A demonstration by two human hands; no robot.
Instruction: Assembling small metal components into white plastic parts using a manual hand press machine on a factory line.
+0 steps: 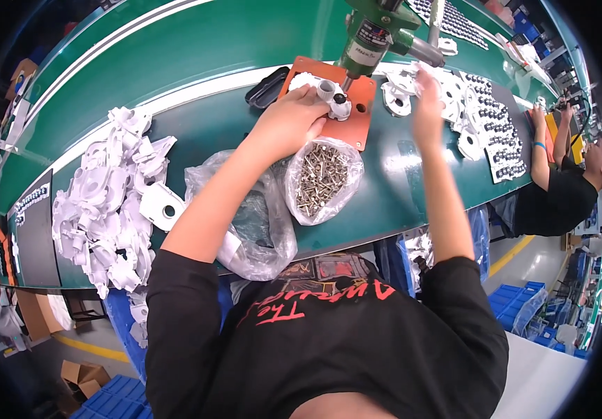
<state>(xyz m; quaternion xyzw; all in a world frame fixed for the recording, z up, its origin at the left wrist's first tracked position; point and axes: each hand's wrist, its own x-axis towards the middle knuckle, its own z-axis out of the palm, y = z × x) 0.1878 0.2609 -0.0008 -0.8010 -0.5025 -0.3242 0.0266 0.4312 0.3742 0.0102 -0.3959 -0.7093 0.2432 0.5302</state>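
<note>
The left hand (pixel 290 126) lay in the upper centre of the frame, its fingers closed on a small white moulded plastic part with a short round tube (pixel 333 100). That part rested on a flat orange rectangular fixture plate (pixel 363 119), just to the right of the left hand's fingertips and directly below the tip of a green suspended power screwdriver (pixel 369 35) that entered from the top edge.

The right hand (pixel 426 105) was raised to the right of the fixture plate, well apart from the held part. It was blurred, so whether its fingers were closed or spread cannot be told. It was nearest to a scatter of white plastic housings (pixel 454 105) lying in the upper right of the frame on the green table (pixel 196 42).

A clear plastic bag filled with silver metal screws (pixel 320 180) stood just below the fixture plate, between the two forearms. A second, crumpled clear plastic bag (pixel 259 223) lay to its left, partly under the left forearm. A black oblong tray (pixel 267 86) lay just left of the fixture plate. A large heap of white plastic housings (pixel 112 202) occupied the left of the frame.

At the right edge, another person in a black shirt (pixel 559 188) worked at the same table.
</note>
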